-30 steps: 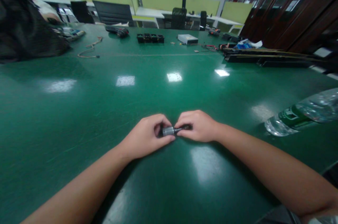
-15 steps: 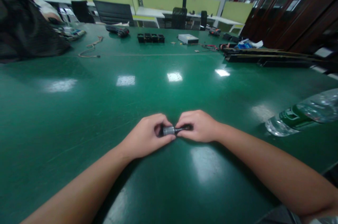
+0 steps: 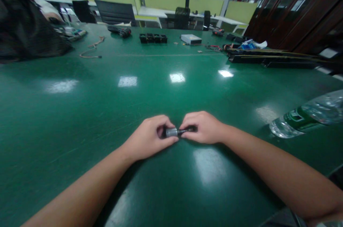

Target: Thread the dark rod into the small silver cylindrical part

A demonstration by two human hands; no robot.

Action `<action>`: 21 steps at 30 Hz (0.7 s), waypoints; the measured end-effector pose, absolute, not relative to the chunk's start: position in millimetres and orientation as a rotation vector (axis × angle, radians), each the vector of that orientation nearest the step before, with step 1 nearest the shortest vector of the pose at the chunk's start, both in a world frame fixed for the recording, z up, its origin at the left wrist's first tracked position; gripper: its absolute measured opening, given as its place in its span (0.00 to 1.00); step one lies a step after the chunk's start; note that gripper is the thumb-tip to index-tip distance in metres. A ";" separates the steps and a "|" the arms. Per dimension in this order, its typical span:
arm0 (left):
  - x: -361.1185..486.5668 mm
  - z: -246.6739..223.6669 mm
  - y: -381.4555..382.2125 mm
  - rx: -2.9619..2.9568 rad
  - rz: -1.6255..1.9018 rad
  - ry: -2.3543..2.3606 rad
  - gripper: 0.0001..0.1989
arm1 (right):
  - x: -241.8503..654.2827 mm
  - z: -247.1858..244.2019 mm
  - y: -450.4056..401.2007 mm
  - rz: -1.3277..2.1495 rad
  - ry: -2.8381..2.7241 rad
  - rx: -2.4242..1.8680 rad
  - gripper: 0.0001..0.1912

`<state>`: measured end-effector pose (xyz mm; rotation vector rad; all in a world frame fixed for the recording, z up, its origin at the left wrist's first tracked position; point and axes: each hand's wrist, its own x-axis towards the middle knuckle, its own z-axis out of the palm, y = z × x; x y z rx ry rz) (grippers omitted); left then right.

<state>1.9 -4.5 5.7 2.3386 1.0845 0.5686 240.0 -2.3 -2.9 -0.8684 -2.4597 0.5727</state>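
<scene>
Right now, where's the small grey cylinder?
In the head view, the small grey cylinder is just below centre, held by the left hand, with the right hand to its right.

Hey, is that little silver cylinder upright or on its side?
On its side: the silver cylinder lies crosswise between the left hand and the right hand, in line with a thin dark piece.
</scene>
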 end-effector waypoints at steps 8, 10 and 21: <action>1.1 5.4 -4.2 2.336 0.568 1.089 0.11 | 243.0 -1.7 -2.4 0.565 -2.467 -0.890 0.07; 1.3 5.6 -4.2 2.335 0.563 1.087 0.11 | 243.9 -1.4 -2.2 0.569 -2.463 -0.893 0.07; 1.4 5.4 -4.5 2.330 0.573 1.082 0.12 | 250.7 4.6 0.6 0.604 -2.466 -0.944 0.04</action>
